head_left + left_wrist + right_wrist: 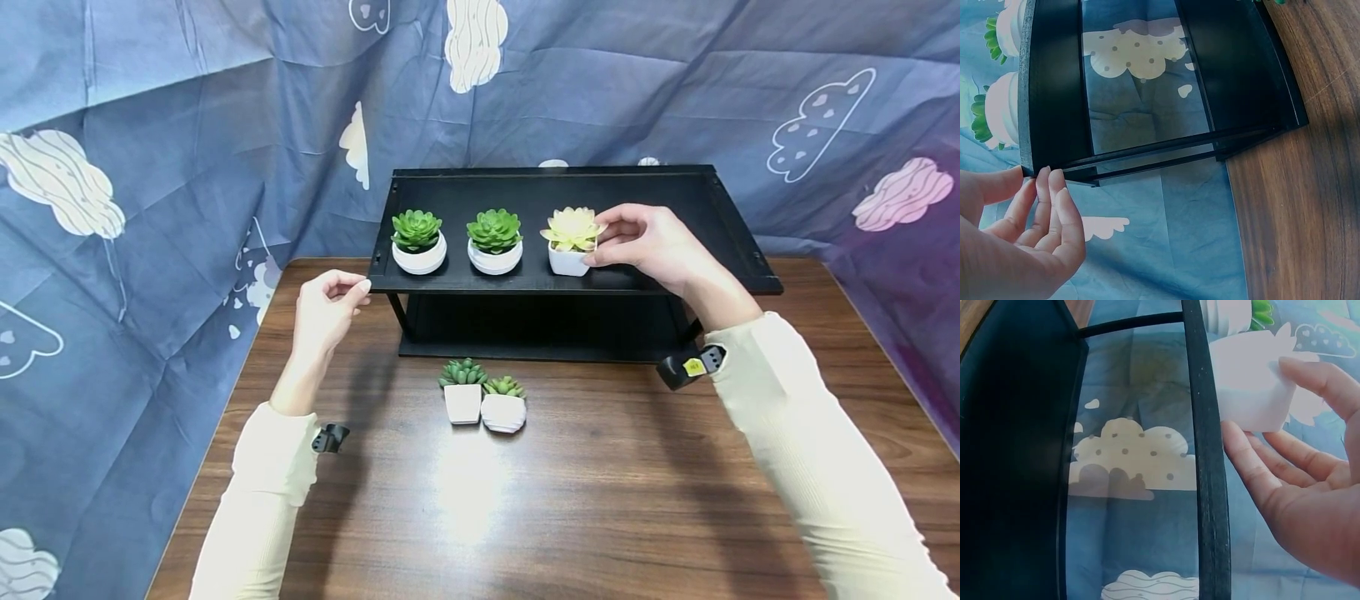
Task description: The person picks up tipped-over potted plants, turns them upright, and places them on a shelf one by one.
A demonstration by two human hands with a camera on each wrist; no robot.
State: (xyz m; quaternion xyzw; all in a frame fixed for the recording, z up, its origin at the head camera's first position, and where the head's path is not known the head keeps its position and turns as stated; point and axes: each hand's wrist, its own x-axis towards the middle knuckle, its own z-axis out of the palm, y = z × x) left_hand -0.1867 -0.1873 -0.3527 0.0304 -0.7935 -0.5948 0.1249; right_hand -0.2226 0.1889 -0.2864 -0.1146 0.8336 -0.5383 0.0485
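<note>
My right hand holds a pale yellow succulent in a square white pot, at the front of the upper board of a black two-tier shelf. In the right wrist view thumb and fingers lie on either side of that pot. At the upper board's front left corner, my left hand pinches the edge between thumb and fingertips, closer in the left wrist view. Two green succulents in round white pots, one at the left and one in the middle, stand in line with the yellow one.
On the wooden table, before the shelf, are two more potted succulents side by side: one in a tapered white pot, one in a rounded ribbed pot. A blue cloud-print cloth hangs behind and at the sides.
</note>
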